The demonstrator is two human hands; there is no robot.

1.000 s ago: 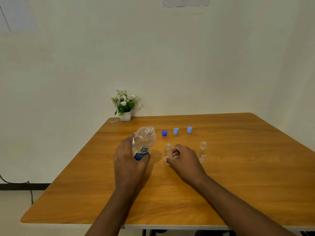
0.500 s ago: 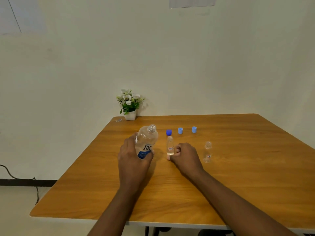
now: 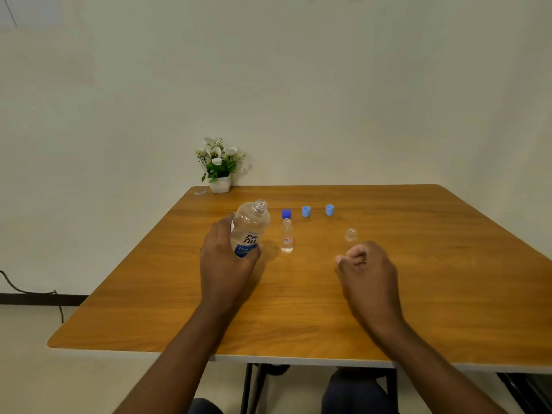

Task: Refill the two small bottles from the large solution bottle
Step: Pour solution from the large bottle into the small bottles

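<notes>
My left hand (image 3: pixel 225 264) grips the large clear solution bottle (image 3: pixel 249 227), uncapped and tilted slightly right, with a blue label at its base. One small clear bottle (image 3: pixel 287 236) stands upright and uncapped just right of it, free of any hand. The second small bottle (image 3: pixel 350 235) stands further right, its lower part hidden behind my right hand (image 3: pixel 367 268). That hand hovers just in front of it with fingers loosely curled; whether it touches the bottle I cannot tell.
A dark blue cap (image 3: pixel 286 213) and two light blue caps (image 3: pixel 306 211) (image 3: pixel 329 210) sit in a row behind the bottles on the wooden table (image 3: pixel 298 309). A small potted flower (image 3: pixel 219 165) stands at the back left corner against the wall.
My right hand let go of the first small bottle, left it standing, and moved right toward the second small bottle. My left hand kept hold of the large bottle.
</notes>
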